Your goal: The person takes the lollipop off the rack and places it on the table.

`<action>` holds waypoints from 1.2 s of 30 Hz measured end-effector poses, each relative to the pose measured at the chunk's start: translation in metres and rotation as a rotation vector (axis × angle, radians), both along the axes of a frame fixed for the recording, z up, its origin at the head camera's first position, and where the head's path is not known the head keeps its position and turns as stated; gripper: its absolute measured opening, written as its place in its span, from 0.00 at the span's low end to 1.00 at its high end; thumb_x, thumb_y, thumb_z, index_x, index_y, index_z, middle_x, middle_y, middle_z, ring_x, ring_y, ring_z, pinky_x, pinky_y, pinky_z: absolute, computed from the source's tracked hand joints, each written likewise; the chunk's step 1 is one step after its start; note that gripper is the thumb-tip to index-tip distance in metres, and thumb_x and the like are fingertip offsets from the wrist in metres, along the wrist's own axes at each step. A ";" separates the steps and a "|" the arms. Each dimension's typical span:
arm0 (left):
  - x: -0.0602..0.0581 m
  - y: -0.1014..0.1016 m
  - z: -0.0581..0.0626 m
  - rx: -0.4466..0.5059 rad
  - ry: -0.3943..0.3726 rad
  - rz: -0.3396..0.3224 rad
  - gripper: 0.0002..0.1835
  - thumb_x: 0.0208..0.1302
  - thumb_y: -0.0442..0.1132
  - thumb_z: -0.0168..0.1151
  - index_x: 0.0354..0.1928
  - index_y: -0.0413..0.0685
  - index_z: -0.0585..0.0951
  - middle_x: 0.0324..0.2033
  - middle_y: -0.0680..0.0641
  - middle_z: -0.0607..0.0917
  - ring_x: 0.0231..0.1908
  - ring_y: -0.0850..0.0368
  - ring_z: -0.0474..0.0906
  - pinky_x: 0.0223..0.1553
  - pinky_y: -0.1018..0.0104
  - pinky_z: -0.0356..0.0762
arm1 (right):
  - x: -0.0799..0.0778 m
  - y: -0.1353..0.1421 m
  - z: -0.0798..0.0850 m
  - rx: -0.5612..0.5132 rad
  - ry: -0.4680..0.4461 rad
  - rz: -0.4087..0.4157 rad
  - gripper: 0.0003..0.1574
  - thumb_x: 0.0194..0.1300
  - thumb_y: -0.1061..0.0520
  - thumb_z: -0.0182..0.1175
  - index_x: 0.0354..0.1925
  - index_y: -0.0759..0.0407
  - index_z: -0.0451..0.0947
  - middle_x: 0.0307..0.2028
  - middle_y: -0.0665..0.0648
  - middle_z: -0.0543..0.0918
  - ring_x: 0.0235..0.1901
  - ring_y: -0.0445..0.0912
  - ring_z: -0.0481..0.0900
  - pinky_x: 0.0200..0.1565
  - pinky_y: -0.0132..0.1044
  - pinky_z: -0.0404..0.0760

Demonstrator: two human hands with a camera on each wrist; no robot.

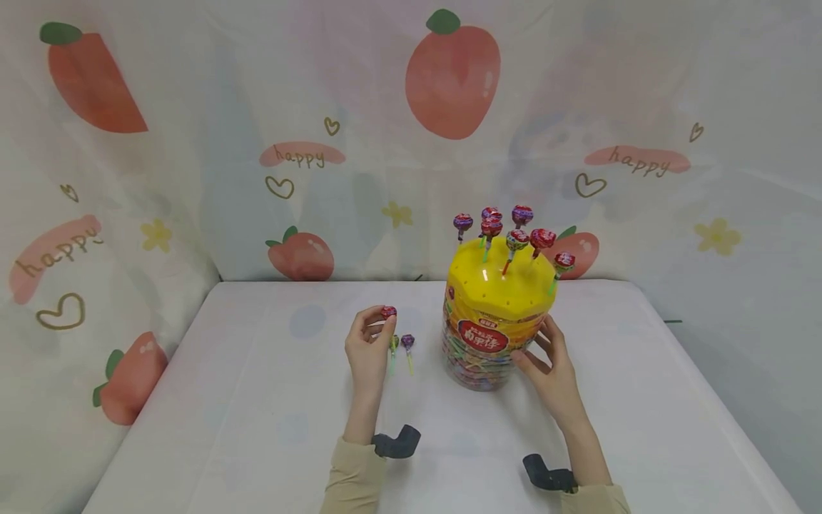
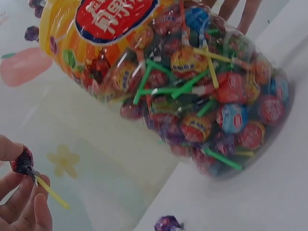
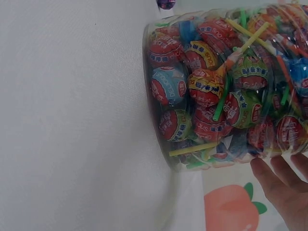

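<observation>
Between the thumb and fingers of my left hand (image 1: 369, 346) is a lollipop (image 2: 22, 161) in a dark red wrapper, its yellow stick slanting down in the left wrist view. To the right stands a big clear jar (image 1: 475, 368) packed with lollipops, a red and yellow label around its upper part. My right hand (image 1: 554, 375) holds the jar's right side, thumb at the front and fingers along the side. Several lollipops stand upright in the yellow lid (image 1: 497, 289), which has small holes.
Two loose lollipops lie on the white table beside my left hand, one with a purple wrapper (image 1: 407, 341) and one with a green stick (image 1: 393, 360). A printed cloth (image 1: 359, 93) with fruit pictures hangs behind the table.
</observation>
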State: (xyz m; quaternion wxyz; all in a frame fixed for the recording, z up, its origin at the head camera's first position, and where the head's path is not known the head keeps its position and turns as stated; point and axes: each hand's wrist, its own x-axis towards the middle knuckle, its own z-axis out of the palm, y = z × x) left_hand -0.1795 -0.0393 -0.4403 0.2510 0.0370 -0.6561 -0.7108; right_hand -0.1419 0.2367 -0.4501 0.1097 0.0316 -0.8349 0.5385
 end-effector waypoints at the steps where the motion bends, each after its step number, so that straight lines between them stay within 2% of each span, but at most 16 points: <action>1: 0.000 -0.001 -0.002 0.005 -0.009 0.001 0.15 0.57 0.33 0.69 0.46 0.39 0.82 0.39 0.35 0.85 0.30 0.58 0.79 0.30 0.79 0.75 | 0.000 0.000 0.000 -0.002 0.000 -0.001 0.53 0.66 0.57 0.60 0.76 0.43 0.39 0.73 0.60 0.52 0.69 0.59 0.59 0.60 0.40 0.72; 4: 0.001 -0.005 -0.002 0.005 -0.036 0.010 0.15 0.57 0.31 0.68 0.47 0.35 0.81 0.39 0.32 0.84 0.30 0.57 0.78 0.29 0.81 0.74 | -0.001 0.000 0.000 -0.004 0.000 -0.002 0.53 0.66 0.57 0.60 0.76 0.42 0.39 0.74 0.60 0.52 0.69 0.59 0.59 0.60 0.38 0.71; 8: 0.007 -0.009 0.006 -0.026 -0.055 0.034 0.14 0.57 0.28 0.66 0.45 0.30 0.80 0.38 0.30 0.83 0.28 0.56 0.77 0.28 0.81 0.73 | -0.001 0.000 0.000 -0.003 0.002 -0.001 0.53 0.66 0.57 0.60 0.76 0.43 0.39 0.74 0.60 0.52 0.69 0.60 0.59 0.60 0.43 0.70; 10: 0.007 -0.012 0.006 -0.044 -0.068 0.047 0.14 0.57 0.28 0.66 0.45 0.30 0.80 0.38 0.29 0.83 0.28 0.56 0.78 0.28 0.80 0.73 | -0.001 0.000 0.000 -0.004 0.002 -0.002 0.52 0.66 0.57 0.60 0.76 0.43 0.39 0.73 0.60 0.52 0.69 0.60 0.59 0.60 0.45 0.70; 16: -0.007 -0.023 -0.023 -0.083 -0.098 0.125 0.13 0.56 0.32 0.69 0.43 0.36 0.83 0.38 0.33 0.86 0.28 0.53 0.79 0.27 0.79 0.71 | -0.001 -0.001 0.000 -0.005 0.002 -0.002 0.52 0.66 0.57 0.60 0.76 0.42 0.39 0.73 0.60 0.52 0.70 0.60 0.59 0.60 0.48 0.69; 18: -0.009 -0.029 -0.029 -0.088 -0.118 0.146 0.12 0.56 0.34 0.69 0.43 0.39 0.84 0.38 0.35 0.86 0.28 0.53 0.80 0.27 0.79 0.73 | -0.001 -0.001 0.000 -0.006 0.001 -0.002 0.52 0.66 0.57 0.60 0.76 0.42 0.39 0.73 0.60 0.52 0.70 0.60 0.58 0.60 0.48 0.69; 23: -0.010 -0.041 -0.035 -0.109 -0.196 0.198 0.11 0.56 0.35 0.69 0.41 0.43 0.85 0.38 0.39 0.87 0.28 0.56 0.80 0.26 0.79 0.74 | -0.001 -0.001 0.000 -0.006 0.001 0.000 0.52 0.66 0.57 0.60 0.76 0.42 0.39 0.73 0.60 0.52 0.69 0.60 0.59 0.60 0.44 0.70; 27: -0.012 -0.050 -0.040 -0.143 -0.242 0.222 0.10 0.56 0.35 0.69 0.41 0.43 0.85 0.38 0.39 0.87 0.25 0.62 0.77 0.26 0.78 0.72 | -0.001 -0.001 0.000 -0.006 0.003 -0.003 0.53 0.66 0.57 0.60 0.76 0.42 0.39 0.73 0.60 0.52 0.69 0.60 0.59 0.59 0.34 0.72; 30: -0.014 -0.056 -0.045 -0.157 -0.271 0.226 0.12 0.56 0.35 0.69 0.43 0.43 0.84 0.38 0.39 0.87 0.26 0.63 0.76 0.28 0.77 0.72 | -0.001 -0.001 0.000 -0.004 0.003 -0.005 0.53 0.66 0.57 0.60 0.76 0.42 0.39 0.73 0.60 0.52 0.69 0.60 0.59 0.59 0.34 0.72; 34: -0.016 -0.060 -0.052 -0.188 -0.323 0.227 0.12 0.57 0.37 0.68 0.44 0.44 0.83 0.39 0.40 0.87 0.27 0.63 0.76 0.29 0.75 0.71 | -0.001 -0.001 0.001 -0.001 -0.001 -0.006 0.53 0.66 0.57 0.60 0.76 0.43 0.39 0.73 0.60 0.52 0.69 0.60 0.59 0.60 0.45 0.70; 36: -0.017 -0.062 -0.055 -0.200 -0.347 0.222 0.11 0.57 0.38 0.68 0.43 0.44 0.84 0.38 0.41 0.87 0.27 0.62 0.76 0.28 0.75 0.71 | -0.001 -0.001 0.001 -0.001 -0.002 -0.005 0.53 0.66 0.57 0.60 0.76 0.43 0.39 0.73 0.61 0.52 0.69 0.60 0.59 0.60 0.47 0.69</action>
